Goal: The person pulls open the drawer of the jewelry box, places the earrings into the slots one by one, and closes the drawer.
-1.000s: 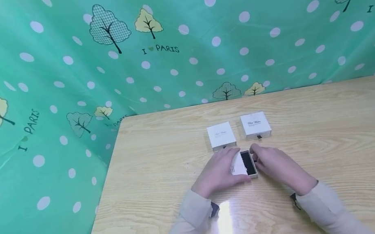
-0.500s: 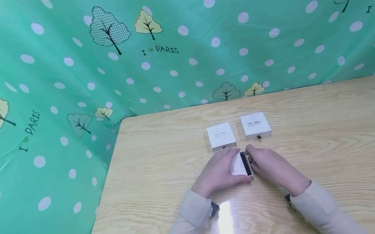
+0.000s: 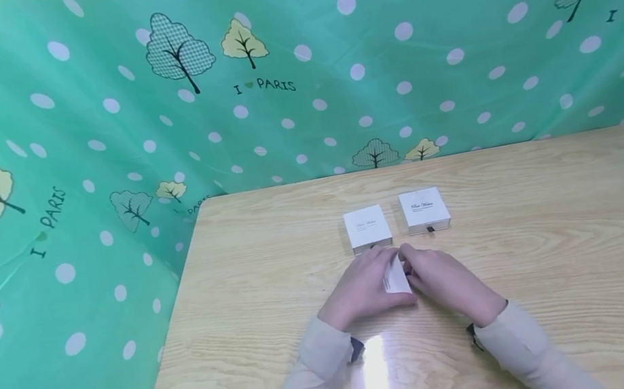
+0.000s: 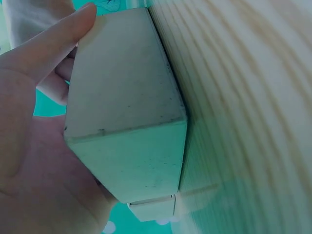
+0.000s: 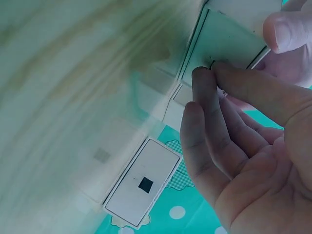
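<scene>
A small white drawer box (image 3: 395,278) sits on the table between my two hands. My left hand (image 3: 359,288) holds it from the left, its thumb along the near side and its fingers round the far side. The left wrist view shows the plain white sleeve (image 4: 124,73) resting against the wood. On the right, my right hand (image 3: 446,278) is at the drawer front (image 5: 226,36). There its thumb and forefinger pinch a small dark pull tab, mostly covered by the fingertips. The drawer's black inside is out of sight.
Two more white boxes with printed lids stand behind the hands: the left box (image 3: 367,228) and the right box (image 3: 424,209), whose black tab faces forward. The wooden table (image 3: 247,253) reaches a green patterned cloth (image 3: 297,107) at the back and left.
The right hand has moved left together with the drawer, which has slid into its sleeve until the black inside no longer shows. The left hand has stayed in place on the box.
</scene>
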`<move>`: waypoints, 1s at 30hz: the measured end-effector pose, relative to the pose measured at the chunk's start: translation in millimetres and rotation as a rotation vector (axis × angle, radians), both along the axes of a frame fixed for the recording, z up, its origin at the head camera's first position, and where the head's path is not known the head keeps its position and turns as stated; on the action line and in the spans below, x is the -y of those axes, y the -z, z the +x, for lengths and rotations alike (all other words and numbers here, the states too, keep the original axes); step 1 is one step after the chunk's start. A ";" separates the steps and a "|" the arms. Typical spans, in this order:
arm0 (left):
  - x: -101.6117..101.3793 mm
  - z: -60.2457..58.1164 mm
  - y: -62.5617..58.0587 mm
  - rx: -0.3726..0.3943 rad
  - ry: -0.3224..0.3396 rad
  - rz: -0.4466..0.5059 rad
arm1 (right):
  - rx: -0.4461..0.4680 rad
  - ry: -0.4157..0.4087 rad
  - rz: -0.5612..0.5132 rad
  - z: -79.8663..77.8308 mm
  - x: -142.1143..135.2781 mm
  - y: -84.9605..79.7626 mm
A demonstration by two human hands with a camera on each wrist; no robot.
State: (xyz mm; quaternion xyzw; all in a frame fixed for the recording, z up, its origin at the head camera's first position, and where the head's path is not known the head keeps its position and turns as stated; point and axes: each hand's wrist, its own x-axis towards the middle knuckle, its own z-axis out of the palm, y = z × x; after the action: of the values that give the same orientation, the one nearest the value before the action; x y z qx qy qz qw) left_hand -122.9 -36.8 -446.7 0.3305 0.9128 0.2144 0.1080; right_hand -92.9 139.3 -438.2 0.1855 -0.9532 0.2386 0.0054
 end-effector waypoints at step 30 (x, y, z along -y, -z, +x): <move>10.6 8.4 -11.2 0.046 0.067 -0.023 | 0.043 -0.005 0.045 -6.2 -7.0 -8.8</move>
State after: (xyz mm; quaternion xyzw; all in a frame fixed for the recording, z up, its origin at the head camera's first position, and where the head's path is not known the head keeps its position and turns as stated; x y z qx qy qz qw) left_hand -114.5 -47.5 -435.6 0.3544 0.9009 0.2077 0.1397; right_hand -99.1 146.3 -429.4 0.1829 -0.9578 0.2209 -0.0201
